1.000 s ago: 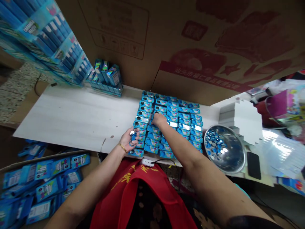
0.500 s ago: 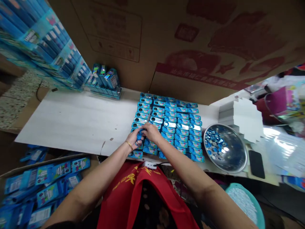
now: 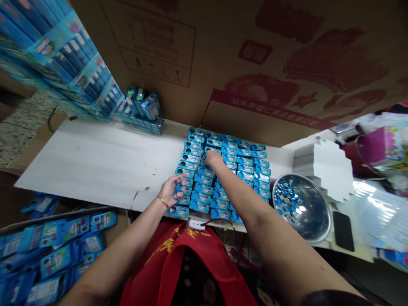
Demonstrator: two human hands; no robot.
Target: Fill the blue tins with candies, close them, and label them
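Rows of small blue boxes [image 3: 203, 188] with printed labels lie on the white table in front of me. Many have a round blue disc at one end, while those in the leftmost row show a dark round spot there. My left hand [image 3: 174, 187], with a gold bracelet at the wrist, is palm up beside the left row, its fingers curled around several small round blue discs [image 3: 178, 188]. My right hand [image 3: 213, 159] reaches into the second row, fingertips together and pointing down onto a box. Whatever is under those fingertips is hidden.
At right stands a metal bowl [image 3: 314, 219] of shiny blue discs, near a black phone [image 3: 343, 230] and stacked white card [image 3: 331, 170]. A large cardboard box [image 3: 204, 51] rises behind. Blue display packs [image 3: 73, 59] stand left; a carton of blue packs [image 3: 60, 259] is lower left.
The two hands were together over the left rows. My right hand has moved away and up to a box farther back; my left hand has drawn slightly left and down, still holding discs.
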